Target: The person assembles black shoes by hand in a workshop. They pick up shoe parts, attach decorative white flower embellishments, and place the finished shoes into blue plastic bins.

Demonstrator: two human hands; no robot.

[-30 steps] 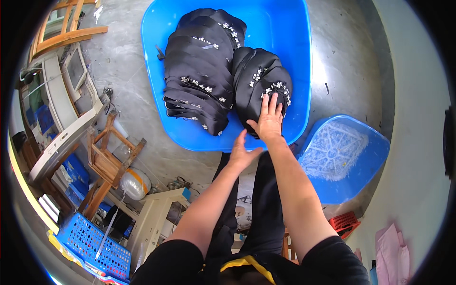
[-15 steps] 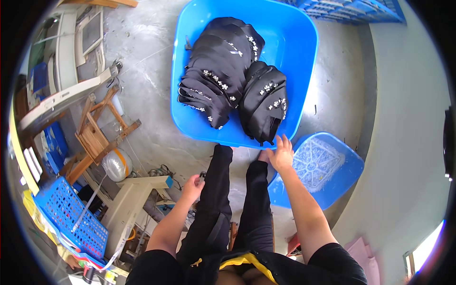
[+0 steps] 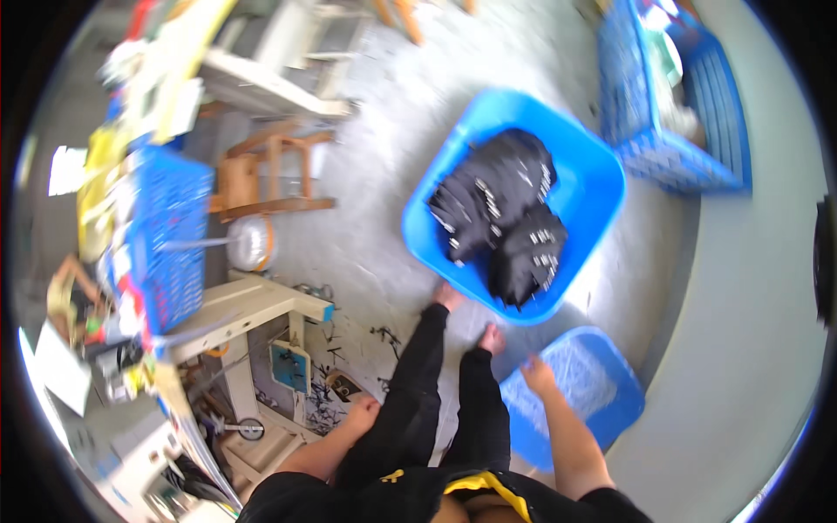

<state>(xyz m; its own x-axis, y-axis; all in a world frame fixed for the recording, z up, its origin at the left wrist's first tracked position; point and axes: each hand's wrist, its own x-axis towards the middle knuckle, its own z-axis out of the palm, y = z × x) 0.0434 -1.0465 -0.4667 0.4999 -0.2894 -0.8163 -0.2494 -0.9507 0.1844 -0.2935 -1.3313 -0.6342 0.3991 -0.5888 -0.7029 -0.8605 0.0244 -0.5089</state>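
Observation:
My left hand [image 3: 364, 413], fingers curled closed, is beside my left leg; anything inside it is hidden. My right hand [image 3: 538, 375] hangs above a shallow blue basin [image 3: 629, 410] with a whitish, scuffed bottom. Motion smears its fingers, and I see nothing held. In front of my feet stands a large blue plastic tub [image 3: 582, 187]. Inside it lie bundles of shiny black fabric pieces, a larger bundle [image 3: 506, 170] and a smaller bundle [image 3: 527, 257], both trimmed with white, sparkling decorations. Neither hand touches the tub.
A blue crate [image 3: 628, 96] holding pale items stands by the grey wall [image 3: 767, 261]. On the left are a wooden stool [image 3: 261, 179], a workbench frame [image 3: 248, 305], and a perforated blue basket [image 3: 179, 244]. Dark scraps [image 3: 327, 410] litter the floor near the bench.
My view has swung, so the tub appears farther right and smaller. My right hand has drawn back from the tub's near rim to above the basin. My left hand stays by my leg.

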